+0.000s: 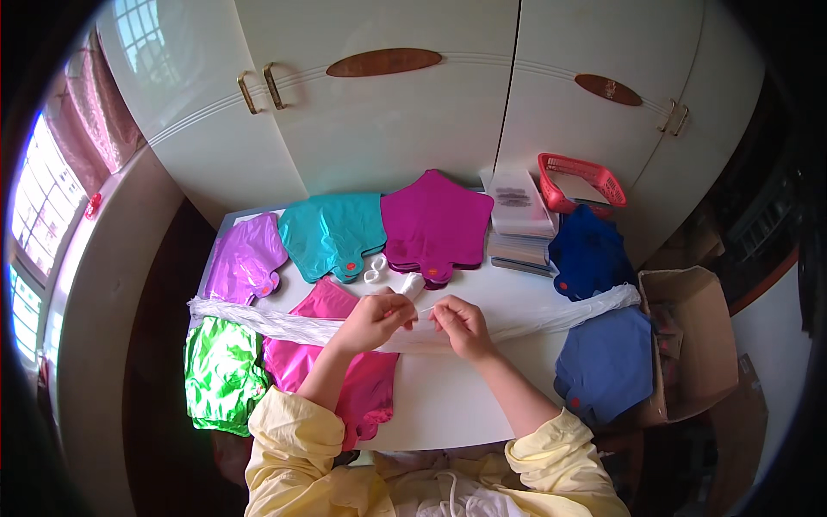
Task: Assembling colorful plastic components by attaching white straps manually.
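A long bundle of white string (564, 315) stretches across the table from left to right, passing beneath both wrists. Above its middle, my left hand (377, 320) is closed in a pinch. Close by on the right, my right hand (462, 327) pinches too, with a small gap between the hands. A thin white strand seems to show at the fingertips, though its ends are hidden. Just beyond the fingers lies a small white roll (412, 283). Under my left forearm are flat pink foil balloons (293, 366), partly covered by the bundle.
Flat foil balloons lie around: lilac (245, 257), teal (332, 233), magenta (435, 220), dark blue (593, 250), grey-blue (607, 362) and green (224, 375). Stacked packets (522, 220) and a red basket (581, 183) stand at the back. A cardboard box (702, 345) is at right.
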Demonstrator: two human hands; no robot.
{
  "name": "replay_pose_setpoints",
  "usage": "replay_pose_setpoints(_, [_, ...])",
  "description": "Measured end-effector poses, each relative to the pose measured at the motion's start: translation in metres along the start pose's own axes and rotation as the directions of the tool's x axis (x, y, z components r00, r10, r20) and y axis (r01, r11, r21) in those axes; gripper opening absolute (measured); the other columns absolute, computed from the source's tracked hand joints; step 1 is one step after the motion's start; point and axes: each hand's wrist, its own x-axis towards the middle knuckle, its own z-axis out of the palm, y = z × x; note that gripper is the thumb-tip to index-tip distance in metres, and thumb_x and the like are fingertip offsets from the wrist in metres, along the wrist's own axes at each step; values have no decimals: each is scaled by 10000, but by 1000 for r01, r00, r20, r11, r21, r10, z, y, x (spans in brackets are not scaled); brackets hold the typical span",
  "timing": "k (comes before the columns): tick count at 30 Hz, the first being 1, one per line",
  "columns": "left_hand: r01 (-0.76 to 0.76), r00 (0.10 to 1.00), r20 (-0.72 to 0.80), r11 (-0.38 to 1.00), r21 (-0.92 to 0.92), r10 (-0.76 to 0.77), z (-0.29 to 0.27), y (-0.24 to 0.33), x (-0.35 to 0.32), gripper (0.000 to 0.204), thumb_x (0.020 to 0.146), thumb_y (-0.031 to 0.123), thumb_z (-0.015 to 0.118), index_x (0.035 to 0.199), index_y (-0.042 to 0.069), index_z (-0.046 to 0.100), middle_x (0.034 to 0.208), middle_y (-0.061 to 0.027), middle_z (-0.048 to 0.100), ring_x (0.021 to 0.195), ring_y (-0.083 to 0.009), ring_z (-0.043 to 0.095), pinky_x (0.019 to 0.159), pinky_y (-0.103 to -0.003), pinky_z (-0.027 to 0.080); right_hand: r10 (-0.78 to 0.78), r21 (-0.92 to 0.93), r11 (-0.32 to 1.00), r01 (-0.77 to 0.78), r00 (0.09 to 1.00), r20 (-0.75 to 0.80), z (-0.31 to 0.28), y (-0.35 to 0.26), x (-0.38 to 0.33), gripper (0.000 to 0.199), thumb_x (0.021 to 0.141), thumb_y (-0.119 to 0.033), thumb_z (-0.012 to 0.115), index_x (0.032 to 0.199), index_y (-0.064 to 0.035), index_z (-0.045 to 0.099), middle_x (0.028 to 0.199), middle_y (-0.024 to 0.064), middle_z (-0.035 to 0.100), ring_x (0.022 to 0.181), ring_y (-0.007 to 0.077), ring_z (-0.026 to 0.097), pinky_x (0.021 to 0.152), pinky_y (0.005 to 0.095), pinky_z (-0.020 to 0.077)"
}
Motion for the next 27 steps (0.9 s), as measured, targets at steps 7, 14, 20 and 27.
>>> replay_pose_setpoints(7, [-73, 995, -95, 758, -648, 15, 6, 11, -4, 239, 905, 175, 505, 943, -37, 609, 845, -78, 608, 841, -151, 548, 720, -307, 443, -56, -309, 948, 71, 997, 59, 6, -5, 2, 206, 895, -209, 520, 827, -28, 590, 701, 15, 572, 687, 97, 502, 647, 252, 400])
replay_pose_setpoints(14, [-1, 1000, 23, 998, -60, 2, 1, -5, 0, 239, 920, 200, 487, 883, -11, 594, 809, -69, 599, 742, -136, 541, 694, -300, 442, -42, -117, 992, 39, 999, -25, 1, -6, 1, 151, 868, -160, 543, 837, -25, 601, 742, 50, 612, 716, 120, 526, 685, 257, 413])
replay_pose_setpoints(20, [-90, 996, -81, 732, -676, 47, 5, 11, -3, 259, 929, 192, 468, 978, -36, 581, 894, -71, 588, 781, -166, 557, 785, -282, 420, -25, -321, 946, 35, 999, 34, 3, -3, 4, 137, 851, -165, 548, 818, -48, 612, 775, 72, 627, 767, 225, 560, 685, 319, 423])
replay_pose_setpoints(27, [-9, 998, -61, 998, 57, 13, 3, -2, -2, 226, 921, 172, 493, 978, -22, 594, 927, -84, 590, 786, -135, 557, 741, -273, 436, -160, -249, 955, 159, 987, 15, 2, -6, 2, 128, 859, -156, 558, 847, -39, 610, 767, 54, 617, 751, 169, 538, 693, 292, 423])
